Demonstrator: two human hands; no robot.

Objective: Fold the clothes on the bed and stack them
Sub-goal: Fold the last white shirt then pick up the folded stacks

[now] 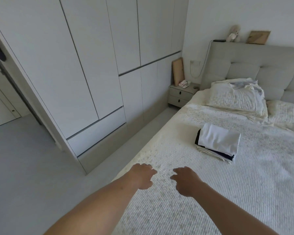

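Two bare hands reach out over the bed [210, 192] near its left edge, palms down, neither holding anything. The left hand [143, 176] hangs at about 7 o'clock in the head view, its fingers loosely curled and pointing toward the right hand [187, 181], which sits just beside it with a small gap between them. The right hand's fingers are also relaxed and slightly bent, gripping nothing. Whether either hand touches the cover cannot be told.

The stack [217, 144] of folded clothes lies on the bed at about 1 o'clock from the hands, well apart from both. Its top piece is white, with dark and pale layers showing at the edges beneath.

Farther up the bed, at about 1 o'clock beyond the stack, a pillow [234, 97] rests near the headboard [255, 65], with a crumpled pale heap [244, 84] of cloth on top of it. At 12 o'clock a nightstand [181, 94] stands beside the bed, and a tall white wardrobe [83, 65] fills the wall from 9 to 12 o'clock.
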